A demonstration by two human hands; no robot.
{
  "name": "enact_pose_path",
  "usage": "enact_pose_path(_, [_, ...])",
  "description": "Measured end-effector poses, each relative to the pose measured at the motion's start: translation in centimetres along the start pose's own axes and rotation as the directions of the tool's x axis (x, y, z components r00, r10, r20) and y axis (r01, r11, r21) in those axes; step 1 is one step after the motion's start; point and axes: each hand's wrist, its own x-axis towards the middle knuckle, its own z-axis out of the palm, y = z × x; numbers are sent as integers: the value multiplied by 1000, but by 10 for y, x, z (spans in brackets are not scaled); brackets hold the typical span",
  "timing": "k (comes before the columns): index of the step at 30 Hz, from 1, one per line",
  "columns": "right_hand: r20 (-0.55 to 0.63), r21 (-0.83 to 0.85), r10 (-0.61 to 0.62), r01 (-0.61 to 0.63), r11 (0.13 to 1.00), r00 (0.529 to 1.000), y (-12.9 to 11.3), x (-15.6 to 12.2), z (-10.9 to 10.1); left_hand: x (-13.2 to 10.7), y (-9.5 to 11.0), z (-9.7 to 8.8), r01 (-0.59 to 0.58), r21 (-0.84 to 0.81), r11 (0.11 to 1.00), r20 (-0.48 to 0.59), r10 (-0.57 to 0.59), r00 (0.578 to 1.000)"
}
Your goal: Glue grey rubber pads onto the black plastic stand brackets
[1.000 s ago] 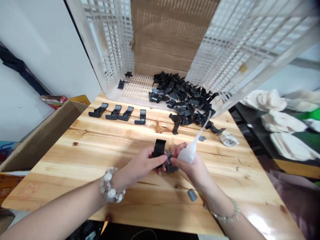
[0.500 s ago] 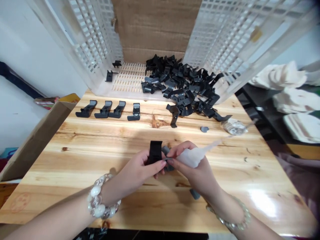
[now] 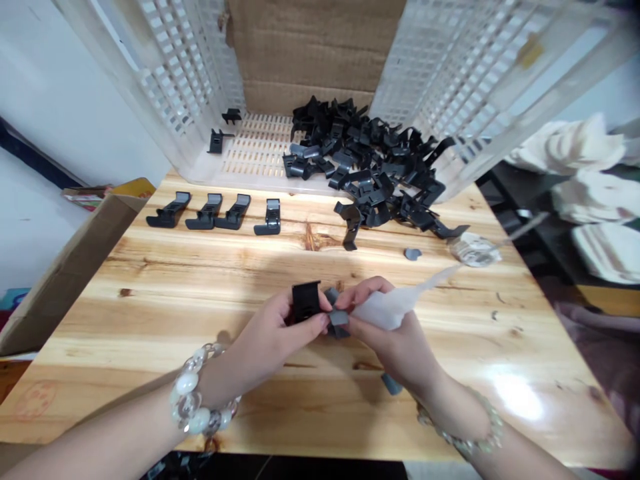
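Observation:
My left hand [image 3: 277, 327] is closed around a black plastic clip [image 3: 305, 301], held upright over the middle of the table. Its thumb and finger also touch a small grey pad [image 3: 339, 318]. My right hand [image 3: 387, 330] pinches the other side of that grey pad, between thumb and forefinger. A translucent white strip of film [image 3: 385, 308] lies across the right hand and trails up to the right. Behind the fingertips, more grey pieces show in part, so their number is unclear. Another grey pad [image 3: 391, 384] lies on the table below my right hand.
Several black clips stand in a row, one of them a clip [image 3: 273, 217] nearest the middle. A pile of black clips [image 3: 370, 160] spills from a white plastic crate [image 3: 200, 175] onto the wooden table [image 3: 165, 320]. A roll of clear tape [image 3: 475, 250] and a grey scrap [image 3: 413, 254] lie to the right.
The black clip has tilted and shifted slightly left in my left hand. The grey pad between my fingers has turned, so its flat face shows now.

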Motion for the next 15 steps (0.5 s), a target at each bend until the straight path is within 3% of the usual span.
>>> enact_pose_path(4, [-41,-131,-18,13,991,999,-1,2,-4,1,-3,1,87,-125,988,100,-75,992])
enact_pose_path(7, [-69,-95,9,-15,995,998,-1,2,-6,-3,-2,4,135,-185,973,120,-114,986])
enact_pose_path(15, [-26,-92,72,-74,993,997,-2,-1,7,-10,-15,7,108,-105,989,118,-96,988])
